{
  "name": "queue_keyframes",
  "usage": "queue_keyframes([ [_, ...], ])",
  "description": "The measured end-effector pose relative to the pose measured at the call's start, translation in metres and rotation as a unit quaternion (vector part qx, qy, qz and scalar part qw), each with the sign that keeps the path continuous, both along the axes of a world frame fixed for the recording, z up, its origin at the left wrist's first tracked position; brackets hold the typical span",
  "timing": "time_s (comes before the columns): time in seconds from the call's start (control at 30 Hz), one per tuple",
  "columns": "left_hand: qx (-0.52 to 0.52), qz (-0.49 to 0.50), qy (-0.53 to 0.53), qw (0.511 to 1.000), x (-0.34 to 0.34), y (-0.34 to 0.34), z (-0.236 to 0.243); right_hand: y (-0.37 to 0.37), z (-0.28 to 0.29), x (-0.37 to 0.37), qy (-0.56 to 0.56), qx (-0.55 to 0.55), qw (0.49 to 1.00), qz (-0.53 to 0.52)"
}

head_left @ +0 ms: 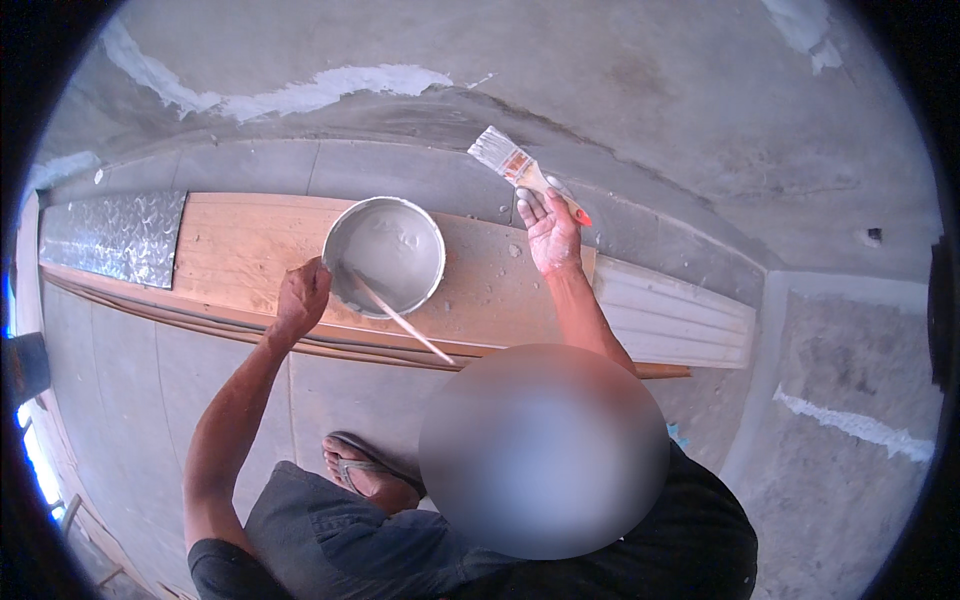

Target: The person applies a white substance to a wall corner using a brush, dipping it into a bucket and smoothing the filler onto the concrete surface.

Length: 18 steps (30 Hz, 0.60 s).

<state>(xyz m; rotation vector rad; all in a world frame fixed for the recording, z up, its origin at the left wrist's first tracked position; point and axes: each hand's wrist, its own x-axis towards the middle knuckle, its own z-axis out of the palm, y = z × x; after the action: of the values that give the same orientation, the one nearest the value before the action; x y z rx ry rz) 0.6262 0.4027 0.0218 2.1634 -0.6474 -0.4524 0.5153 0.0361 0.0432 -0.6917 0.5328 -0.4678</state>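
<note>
The left hand [303,297] grips the bucket [437,228] by its rim; the right hand [553,238], half uncurled, holds the brush [525,172].

I was in an unfinished room, a building site or a place under renovation; whether it was a home, I couldn't tell. The wall [620,80] before me was bare grey cement with a ragged white patch [370,82], and the side wall [850,335] carried a white streak [855,424] as well. A small dark recess [874,236] broke the plain surface. Large grey tiles [230,385] made the floor. A brown board [250,240], a white ribbed panel [675,310] and a shiny patterned sheet [110,238] lay near the wall, grey crumbs [515,250] on the board. My bucket [437,245] of grey mix [380,265], its stick [405,325] and a smeared brush [510,165] suited such a site.
</note>
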Motion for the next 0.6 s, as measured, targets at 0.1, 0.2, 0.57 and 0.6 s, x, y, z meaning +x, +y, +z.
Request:
queue_keyframes([
  [0.1, 0.006, 0.007, -0.011, 1.0, 0.001, 0.015, 0.004, 0.003, -0.003, 0.012, 0.041, -0.156, 0.987, 0.023],
  [0.2, 0.004, 0.02, 0.009, 1.0, 0.0, 0.025, 0.011, 0.0, -0.022, 0.029, 0.061, -0.368, 0.925, 0.07],
  [0.57, 0.017, 0.034, 0.046, 0.998, -0.008, 0.039, 0.031, 0.014, -0.034, 0.09, -0.018, -0.724, 0.685, 0.08],
  [0.6, 0.018, 0.032, 0.054, 0.998, -0.005, 0.039, 0.033, 0.013, -0.035, 0.094, -0.021, -0.736, 0.672, 0.077],
])
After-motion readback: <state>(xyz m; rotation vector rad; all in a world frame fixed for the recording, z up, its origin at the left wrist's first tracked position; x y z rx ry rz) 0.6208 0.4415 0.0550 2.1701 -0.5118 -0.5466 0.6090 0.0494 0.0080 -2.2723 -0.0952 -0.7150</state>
